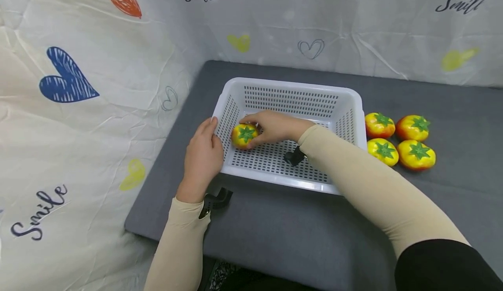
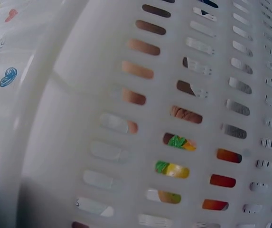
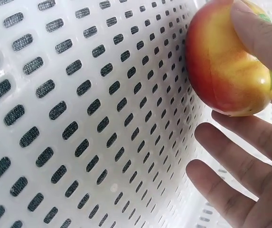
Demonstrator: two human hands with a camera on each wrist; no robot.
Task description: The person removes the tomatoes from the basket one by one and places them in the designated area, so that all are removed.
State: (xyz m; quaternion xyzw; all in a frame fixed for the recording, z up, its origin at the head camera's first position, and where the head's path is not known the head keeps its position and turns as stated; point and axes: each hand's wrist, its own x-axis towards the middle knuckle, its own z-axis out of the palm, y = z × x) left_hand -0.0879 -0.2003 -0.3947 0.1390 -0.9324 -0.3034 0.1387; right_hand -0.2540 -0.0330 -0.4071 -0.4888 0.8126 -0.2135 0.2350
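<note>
A white plastic basket (image 1: 291, 183) with slotted walls stands on the table. Inside, at its left end, lies a yellow-red toy tomato (image 1: 243, 134) with a green star-shaped top. My right hand (image 1: 273, 128) pinches this tomato between thumb and fingers; in the right wrist view, the thumb lies over the tomato (image 3: 226, 61) while the lower fingers spread below it. My left hand (image 1: 202, 160) holds the basket's left rim. Through the slots of the basket wall (image 2: 55, 104), the left wrist view shows bits of the tomato and of the right hand.
Several more toy tomatoes (image 1: 417, 154) sit grouped just right of the basket on the grey table (image 1: 298, 234). A white cloth (image 1: 98, 142) printed with hearts and words hangs at the left and behind the table.
</note>
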